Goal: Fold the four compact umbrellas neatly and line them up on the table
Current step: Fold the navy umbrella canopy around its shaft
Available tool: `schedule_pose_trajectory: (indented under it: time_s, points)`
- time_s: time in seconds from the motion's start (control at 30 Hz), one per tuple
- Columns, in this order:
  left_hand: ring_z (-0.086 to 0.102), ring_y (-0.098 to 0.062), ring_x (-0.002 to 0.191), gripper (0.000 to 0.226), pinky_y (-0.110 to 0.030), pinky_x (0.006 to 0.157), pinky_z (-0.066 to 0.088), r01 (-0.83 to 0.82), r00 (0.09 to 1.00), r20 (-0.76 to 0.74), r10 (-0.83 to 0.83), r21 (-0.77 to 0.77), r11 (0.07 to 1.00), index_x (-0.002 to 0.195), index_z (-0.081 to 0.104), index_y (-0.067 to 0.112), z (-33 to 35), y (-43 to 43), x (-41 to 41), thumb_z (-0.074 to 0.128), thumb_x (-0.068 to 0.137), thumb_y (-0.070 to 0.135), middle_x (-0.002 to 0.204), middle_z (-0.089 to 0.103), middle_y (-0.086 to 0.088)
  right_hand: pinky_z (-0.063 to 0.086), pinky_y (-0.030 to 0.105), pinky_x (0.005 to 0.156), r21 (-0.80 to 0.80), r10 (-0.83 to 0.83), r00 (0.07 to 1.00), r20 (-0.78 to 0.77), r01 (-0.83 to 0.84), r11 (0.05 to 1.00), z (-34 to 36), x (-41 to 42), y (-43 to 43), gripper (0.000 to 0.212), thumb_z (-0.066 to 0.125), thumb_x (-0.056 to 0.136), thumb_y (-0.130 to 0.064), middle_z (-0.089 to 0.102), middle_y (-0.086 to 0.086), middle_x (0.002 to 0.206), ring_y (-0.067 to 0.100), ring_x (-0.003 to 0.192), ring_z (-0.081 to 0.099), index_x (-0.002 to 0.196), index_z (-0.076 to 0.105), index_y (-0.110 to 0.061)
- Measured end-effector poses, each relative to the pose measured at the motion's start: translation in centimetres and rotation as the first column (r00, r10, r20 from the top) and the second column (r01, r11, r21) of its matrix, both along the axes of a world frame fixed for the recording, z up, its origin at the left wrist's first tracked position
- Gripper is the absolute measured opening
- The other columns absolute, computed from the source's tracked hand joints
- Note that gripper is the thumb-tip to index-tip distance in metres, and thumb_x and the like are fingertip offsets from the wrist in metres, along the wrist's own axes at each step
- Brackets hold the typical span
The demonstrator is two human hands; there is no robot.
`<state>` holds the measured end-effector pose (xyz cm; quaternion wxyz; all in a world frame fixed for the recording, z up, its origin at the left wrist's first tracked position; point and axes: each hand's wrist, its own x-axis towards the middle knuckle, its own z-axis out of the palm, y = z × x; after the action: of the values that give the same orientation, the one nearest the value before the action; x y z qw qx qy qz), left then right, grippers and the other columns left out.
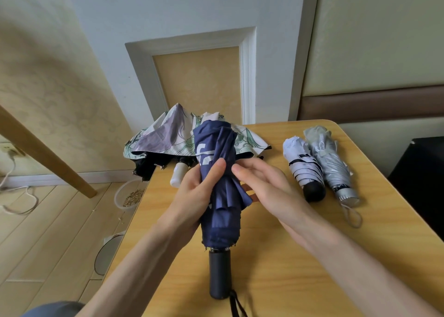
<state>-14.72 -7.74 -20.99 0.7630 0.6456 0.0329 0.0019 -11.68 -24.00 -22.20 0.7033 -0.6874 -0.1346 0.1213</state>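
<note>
Gripping the navy compact umbrella [221,220] round its canopy, the left hand [194,196] holds it over the table [264,280], handle toward the person; the right hand [266,184] lays straight fingers against its folds.

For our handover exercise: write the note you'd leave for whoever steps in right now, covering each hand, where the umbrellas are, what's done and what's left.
Left hand grips the navy umbrella round its canopy, handle end toward the person, over the table.
Right hand has fingers on the canopy's loose folds; a pinch cannot be confirmed.
Done: white umbrella and silver umbrella lie folded side by side on the right.
Left: wrap the navy one tight, then fold the patterned umbrella, its canopy spread at the table's far left edge, and line all four up.
</note>
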Motion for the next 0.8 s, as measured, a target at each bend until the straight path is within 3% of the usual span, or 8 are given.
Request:
schedule_pose_trajectory:
  time_s: [0.17,0.27,0.33,0.47,0.63,0.73,0.8]
  points:
    - [0.077,-0.033,0.092,0.030,-0.045,0.080,0.064,-0.069,0.998,-0.007,0.069,0.006,0.998,0.119,0.068,0.003,-0.6,-0.1,0.2,0.057,0.107,0.028,0.105,0.078,-0.023,0.061,0.037,0.089,-0.026,-0.015,0.999,0.037,0.016,1.000,-0.5,0.0,0.6,0.018,0.070,0.099,-0.040,0.074,-0.008,0.113,0.009,0.098,0.075,0.117,0.070,-0.034]
    - [0.079,-0.023,0.088,0.027,-0.040,0.081,0.065,-0.026,0.997,-0.071,0.021,-0.056,0.998,0.109,0.071,0.012,-0.1,0.0,0.1,0.058,0.104,0.034,0.093,0.081,-0.007,0.058,0.025,0.090,-0.034,-0.016,0.998,0.060,0.018,0.999,-0.7,0.1,0.5,0.015,0.068,0.101,-0.039,0.074,-0.014,0.112,0.003,0.104,0.072,0.115,0.070,-0.036]
    - [0.079,-0.025,0.092,0.033,-0.039,0.081,0.065,0.021,0.995,-0.092,-0.028,-0.074,0.997,0.111,0.073,0.011,0.0,0.0,0.0,0.062,0.101,0.040,0.099,0.081,-0.010,0.055,0.021,0.090,-0.040,-0.012,0.997,0.072,0.015,0.999,-0.8,0.2,0.4,0.012,0.066,0.103,-0.037,0.075,-0.017,0.112,0.000,0.108,0.069,0.114,0.070,-0.037]
    - [0.079,-0.027,0.085,0.026,-0.036,0.071,0.065,-0.012,0.998,-0.069,0.008,-0.060,0.998,0.110,0.073,0.009,-0.2,0.0,0.0,0.068,0.098,0.032,0.093,0.080,-0.012,0.061,0.033,0.088,-0.054,-0.016,0.997,0.078,0.020,0.998,-0.8,0.3,0.4,0.017,0.062,0.105,-0.032,0.075,-0.009,0.115,0.006,0.102,0.073,0.120,0.071,-0.034]
    - [0.077,-0.028,0.075,0.014,-0.037,0.062,0.063,-0.042,0.998,-0.052,0.038,-0.073,0.996,0.097,0.078,0.017,-0.1,0.0,-0.2,0.066,0.102,0.021,0.089,0.078,-0.014,0.059,0.031,0.074,-0.071,-0.021,0.997,0.079,0.027,0.997,-1.1,0.5,0.6,0.024,0.064,0.104,-0.033,0.073,-0.005,0.115,0.011,0.096,0.073,0.128,0.068,-0.032]
    - [0.075,-0.032,0.070,0.012,-0.037,0.057,0.061,-0.078,0.994,-0.082,0.070,-0.099,0.992,0.100,0.075,0.012,0.1,-0.2,-0.3,0.067,0.101,0.021,0.090,0.076,-0.022,0.060,0.036,0.079,-0.079,-0.020,0.996,0.082,0.026,0.997,-1.5,0.5,0.9,0.029,0.066,0.103,-0.035,0.070,-0.004,0.119,0.021,0.101,0.072,0.132,0.064,-0.034]
    - [0.077,-0.039,0.081,0.016,-0.037,0.060,0.062,-0.088,0.991,-0.108,0.076,-0.115,0.989,0.103,0.074,0.009,0.0,-0.2,-0.3,0.069,0.100,0.024,0.099,0.077,-0.024,0.060,0.039,0.087,-0.084,-0.007,0.995,0.099,0.016,0.996,-1.8,0.3,1.1,0.029,0.067,0.103,-0.037,0.069,-0.007,0.119,0.019,0.101,0.072,0.131,0.063,-0.039]
